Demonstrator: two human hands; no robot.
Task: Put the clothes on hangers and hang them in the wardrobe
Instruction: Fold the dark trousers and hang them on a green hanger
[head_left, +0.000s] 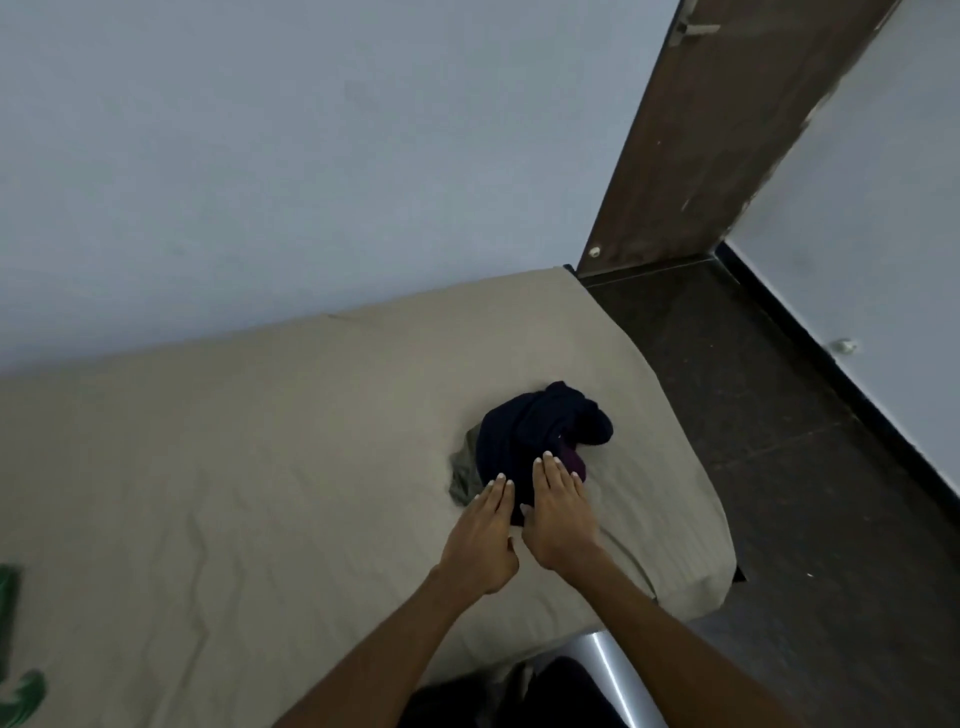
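A pale, flat-painted wall (322, 156) fills the upper part of the view, smooth and matte; below it lies a bed (260, 467) under a beige sheet, the cloth soft and faintly creased in long shallow ripples, its far corner rounded where it drops toward the floor; to the right the floor (779, 415) is dark polished stone in large slabs, edged by a black skirting strip along a second pale wall; a brown wooden door (727, 135) with a scuffed, grainy face stands at the bed's far corner, a small metal fitting at its top edge. On the sheet near the right end of the bed sits the pile of clothes (540, 436), a rumpled rounded mound of dark navy fabric, with a fold of dull purple showing at its near right side and an olive-grey piece sticking out flat from under its left side. The left hand (480, 535) reaches in with fingers straight and close together, its tips at the near left edge of the mound by the olive piece; the right hand (558, 509) lies flat with fingers straight and slightly spread, resting on top of the navy fabric; neither pinches anything. At the left frame edge, blurred green printed shapes (21, 691) mark the sheet.
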